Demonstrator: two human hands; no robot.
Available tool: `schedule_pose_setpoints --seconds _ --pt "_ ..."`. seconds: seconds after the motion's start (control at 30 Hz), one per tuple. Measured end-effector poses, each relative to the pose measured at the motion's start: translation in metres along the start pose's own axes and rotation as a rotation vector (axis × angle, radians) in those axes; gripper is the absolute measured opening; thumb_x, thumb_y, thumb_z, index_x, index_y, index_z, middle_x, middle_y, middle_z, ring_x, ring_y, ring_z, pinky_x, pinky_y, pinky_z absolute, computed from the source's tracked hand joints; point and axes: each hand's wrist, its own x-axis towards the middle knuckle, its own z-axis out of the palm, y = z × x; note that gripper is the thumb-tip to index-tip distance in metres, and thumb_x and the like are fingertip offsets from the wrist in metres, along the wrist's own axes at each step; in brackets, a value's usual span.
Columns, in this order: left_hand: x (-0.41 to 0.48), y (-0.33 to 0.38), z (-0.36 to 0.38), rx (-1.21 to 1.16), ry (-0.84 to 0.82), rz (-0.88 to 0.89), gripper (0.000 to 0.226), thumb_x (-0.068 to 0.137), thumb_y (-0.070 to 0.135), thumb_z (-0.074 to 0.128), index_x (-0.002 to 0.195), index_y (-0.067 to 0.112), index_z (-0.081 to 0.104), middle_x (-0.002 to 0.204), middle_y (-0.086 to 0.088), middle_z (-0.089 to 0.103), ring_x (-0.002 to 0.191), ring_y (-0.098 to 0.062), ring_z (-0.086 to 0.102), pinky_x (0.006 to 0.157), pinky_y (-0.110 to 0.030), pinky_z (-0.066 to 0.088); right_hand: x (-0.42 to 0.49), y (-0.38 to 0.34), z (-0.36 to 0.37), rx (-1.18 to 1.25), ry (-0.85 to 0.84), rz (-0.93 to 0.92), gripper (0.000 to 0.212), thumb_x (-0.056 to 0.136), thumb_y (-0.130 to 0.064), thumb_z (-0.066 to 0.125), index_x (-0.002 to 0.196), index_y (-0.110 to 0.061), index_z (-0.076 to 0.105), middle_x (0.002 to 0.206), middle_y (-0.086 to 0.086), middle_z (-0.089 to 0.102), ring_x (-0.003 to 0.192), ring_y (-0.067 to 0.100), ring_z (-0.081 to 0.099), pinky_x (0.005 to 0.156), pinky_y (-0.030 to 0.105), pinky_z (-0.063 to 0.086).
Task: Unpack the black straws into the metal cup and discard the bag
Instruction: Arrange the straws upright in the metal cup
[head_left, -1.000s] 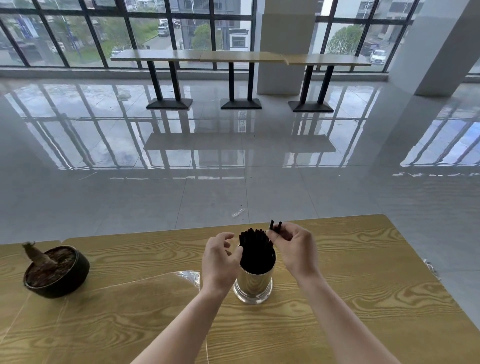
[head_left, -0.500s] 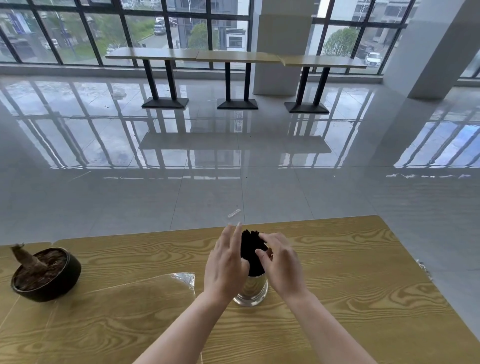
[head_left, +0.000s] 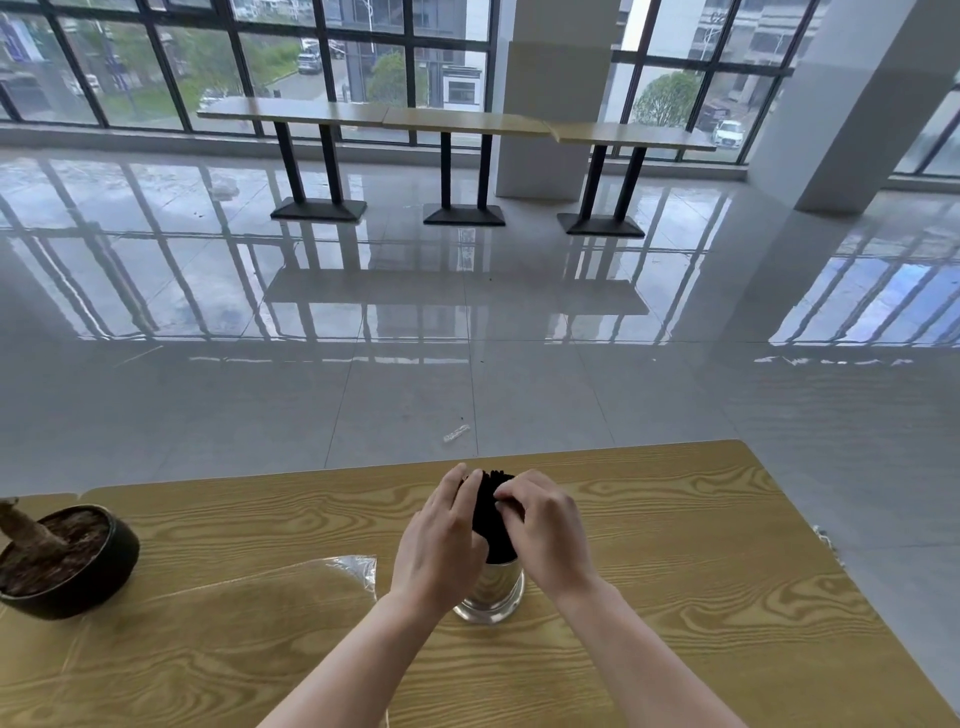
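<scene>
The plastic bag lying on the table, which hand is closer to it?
The left hand. It cups the left side of the black straws in the metal cup, just right of the plastic bag. The right hand is on the straws' far side.

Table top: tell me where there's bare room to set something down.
Widest bare patch: the wooden table right of the metal cup, out to its right edge. A strip also lies free behind the clear bag. Crowded: the potted plant at far left, and both hands around the black straws.
</scene>
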Motion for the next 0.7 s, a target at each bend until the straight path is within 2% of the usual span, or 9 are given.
schedule_pose_setpoints --seconds 0.1,0.23,0.33,0.43,0.53,0.63,0.7 --pt "-0.002 -0.003 0.002 -0.092 -0.001 -0.059 0.070 0.081 0.015 0.053 0.147 0.030 0.034 0.161 0.002 0.022 0.131 -0.025 0.049 0.090 -0.036 0.051 -0.003 0.001 0.000 -0.008 -0.064 -0.012 0.023 0.084 -0.003 0.071 0.102 -0.016 0.074 0.102 -0.001 0.071 0.086 0.015 0.067 0.079 0.028 0.054" --pt "-0.002 -0.009 0.003 -0.149 0.058 -0.074 0.069 0.080 0.014 0.056 0.146 0.025 0.039 0.151 0.004 0.037 0.127 -0.020 0.052 0.089 -0.026 0.046 0.002 0.006 -0.010 -0.003 0.063 -0.008 0.026 0.084 -0.010 0.077 0.109 -0.017 0.073 0.104 -0.005 0.068 0.071 0.006 0.059 0.070 0.021 0.053" --pt "-0.002 -0.013 0.005 -0.164 0.083 -0.101 0.069 0.082 0.012 0.058 0.147 0.021 0.040 0.143 0.005 0.046 0.121 -0.017 0.054 0.087 -0.022 0.040 0.018 0.015 -0.018 -0.008 0.051 0.100 0.026 0.089 -0.011 0.072 0.116 -0.013 0.072 0.109 0.002 0.071 0.081 0.010 0.061 0.080 0.026 0.053" --pt "0.000 -0.012 0.007 -0.207 0.099 -0.159 0.067 0.085 0.013 0.059 0.149 0.019 0.039 0.139 0.002 0.053 0.119 -0.017 0.055 0.092 -0.025 0.042 0.038 0.018 -0.020 0.006 -0.134 0.226 0.033 0.098 -0.018 0.061 0.131 -0.013 0.064 0.119 0.002 0.070 0.104 0.017 0.065 0.091 0.030 0.051" --pt "0.003 -0.009 0.006 -0.306 0.115 -0.249 0.064 0.087 0.016 0.060 0.149 0.016 0.042 0.133 -0.001 0.061 0.117 -0.018 0.059 0.100 -0.036 0.049 0.052 0.013 -0.016 0.020 -0.329 0.276 0.036 0.101 -0.025 0.054 0.133 -0.011 0.061 0.122 0.005 0.070 0.112 0.022 0.064 0.094 0.036 0.051" --pt "0.007 -0.010 0.004 -0.366 0.131 -0.308 0.056 0.090 0.022 0.063 0.144 0.016 0.049 0.115 0.003 0.067 0.101 -0.014 0.064 0.092 -0.036 0.053 0.060 0.008 -0.010 -0.001 -0.429 0.270 0.036 0.100 -0.021 0.052 0.134 -0.011 0.061 0.122 0.006 0.071 0.114 0.023 0.064 0.089 0.031 0.049" --pt "0.010 -0.010 0.002 -0.372 0.128 -0.315 0.049 0.091 0.024 0.065 0.139 0.017 0.055 0.107 0.005 0.068 0.094 -0.012 0.065 0.088 -0.037 0.055 0.062 0.009 -0.007 -0.041 -0.471 0.251 0.035 0.100 -0.017 0.050 0.132 -0.013 0.063 0.127 0.005 0.070 0.120 0.022 0.061 0.097 0.033 0.048"
